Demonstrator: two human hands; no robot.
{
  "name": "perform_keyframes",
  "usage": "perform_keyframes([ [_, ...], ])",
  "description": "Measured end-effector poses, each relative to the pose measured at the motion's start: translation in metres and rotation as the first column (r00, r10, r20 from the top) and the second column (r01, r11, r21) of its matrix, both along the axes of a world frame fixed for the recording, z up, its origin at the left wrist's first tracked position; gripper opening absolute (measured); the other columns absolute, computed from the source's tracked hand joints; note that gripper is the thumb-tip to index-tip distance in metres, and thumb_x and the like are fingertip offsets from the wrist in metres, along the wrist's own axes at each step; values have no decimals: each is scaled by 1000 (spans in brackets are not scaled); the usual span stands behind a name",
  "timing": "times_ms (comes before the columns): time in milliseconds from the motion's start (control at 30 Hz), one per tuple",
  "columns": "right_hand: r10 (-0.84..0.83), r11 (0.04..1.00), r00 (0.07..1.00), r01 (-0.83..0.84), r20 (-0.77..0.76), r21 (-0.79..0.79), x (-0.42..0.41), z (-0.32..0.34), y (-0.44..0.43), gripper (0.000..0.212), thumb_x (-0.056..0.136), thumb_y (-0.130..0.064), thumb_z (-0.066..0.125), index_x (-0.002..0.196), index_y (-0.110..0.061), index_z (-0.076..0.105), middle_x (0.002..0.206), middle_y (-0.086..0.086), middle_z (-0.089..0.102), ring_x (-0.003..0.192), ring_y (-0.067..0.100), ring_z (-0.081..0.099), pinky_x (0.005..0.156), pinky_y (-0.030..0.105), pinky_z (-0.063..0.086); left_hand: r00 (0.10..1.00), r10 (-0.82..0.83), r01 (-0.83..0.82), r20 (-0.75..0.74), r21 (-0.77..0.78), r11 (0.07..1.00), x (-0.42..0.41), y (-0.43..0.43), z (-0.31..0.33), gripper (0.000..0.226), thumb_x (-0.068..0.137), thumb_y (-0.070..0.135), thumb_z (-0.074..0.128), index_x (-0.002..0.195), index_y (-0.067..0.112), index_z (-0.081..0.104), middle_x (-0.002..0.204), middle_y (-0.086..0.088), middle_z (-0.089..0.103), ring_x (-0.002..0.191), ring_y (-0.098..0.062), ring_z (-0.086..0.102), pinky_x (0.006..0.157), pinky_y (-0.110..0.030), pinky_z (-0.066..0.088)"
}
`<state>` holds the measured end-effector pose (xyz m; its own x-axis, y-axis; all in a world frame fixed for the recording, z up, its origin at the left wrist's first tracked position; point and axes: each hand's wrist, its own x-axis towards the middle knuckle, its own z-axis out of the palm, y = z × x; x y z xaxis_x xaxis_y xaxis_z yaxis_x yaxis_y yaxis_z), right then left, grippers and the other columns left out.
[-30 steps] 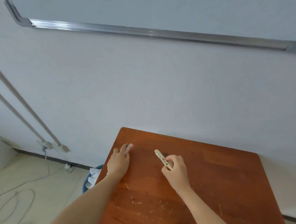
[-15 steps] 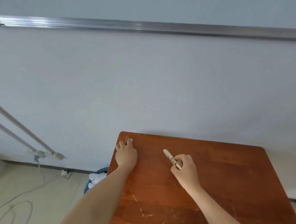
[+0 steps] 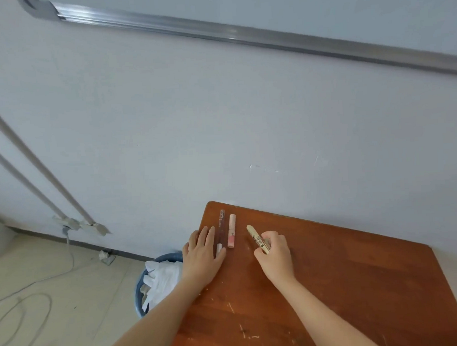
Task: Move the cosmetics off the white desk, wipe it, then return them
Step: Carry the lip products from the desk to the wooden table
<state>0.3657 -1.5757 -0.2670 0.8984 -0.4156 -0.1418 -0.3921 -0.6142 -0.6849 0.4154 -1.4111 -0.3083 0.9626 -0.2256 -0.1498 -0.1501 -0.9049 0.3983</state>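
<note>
On the far left corner of a brown wooden table (image 3: 347, 285) lie two cosmetics side by side: a thin clear tube (image 3: 221, 230) and a short pink tube (image 3: 232, 234). My left hand (image 3: 202, 256) lies flat on the table just left of the clear tube, fingers straight, touching its near end. My right hand (image 3: 275, 257) grips the near end of a beige stick with black print (image 3: 256, 238), whose far end points toward the wall and lies low over the table. The white desk is not in view.
A blue bin (image 3: 146, 288) with white paper in it stands on the floor beside the table's left edge. The wall runs directly behind the table. Cables (image 3: 29, 289) trail across the floor at left, and two slanted poles (image 3: 36, 167) lean there.
My left hand has let go of the clear and pink tubes, which now lie on the table, and has flattened beside them. My right hand still holds the beige stick.
</note>
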Motion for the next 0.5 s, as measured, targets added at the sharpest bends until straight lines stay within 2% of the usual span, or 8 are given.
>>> perform_keyframes([
  [67,-38,999,998,37,-46,-14,13,-2,12,27,84,-15,54,110,-18,48,103,3,42,80,20,53,70,28,45,999,-48,48,3,19,999,2,2,-1,62,92,52,30,145,26,14,155,6,14,143,-18,3,115,-41,10],
  [133,-76,997,994,73,-73,-40,25,-5,23,28,87,-17,51,114,-17,47,107,5,43,85,24,55,75,32,45,995,-97,97,-5,34,995,4,2,-2,63,91,52,30,146,27,11,155,6,10,143,-18,-1,115,-42,7],
  [300,-150,986,984,143,-94,-84,58,-9,37,29,90,-20,49,117,-14,47,114,10,44,88,24,53,74,28,35,982,-186,187,-20,81,979,14,8,-7,62,91,50,29,146,27,11,156,7,5,143,-19,-5,115,-45,1],
  [433,-108,990,987,96,-116,-106,78,-10,40,30,91,-35,49,111,-13,49,111,11,45,90,26,51,73,28,31,977,-214,212,12,91,973,21,9,-11,59,92,51,25,145,28,13,156,6,7,143,-21,-5,115,-46,2],
  [500,-71,992,990,57,-119,-115,82,-12,41,31,91,-35,48,112,-12,49,112,11,45,92,25,51,73,27,31,980,-199,197,16,81,977,22,7,-12,58,93,52,23,145,28,14,156,5,7,143,-21,-5,115,-45,2],
])
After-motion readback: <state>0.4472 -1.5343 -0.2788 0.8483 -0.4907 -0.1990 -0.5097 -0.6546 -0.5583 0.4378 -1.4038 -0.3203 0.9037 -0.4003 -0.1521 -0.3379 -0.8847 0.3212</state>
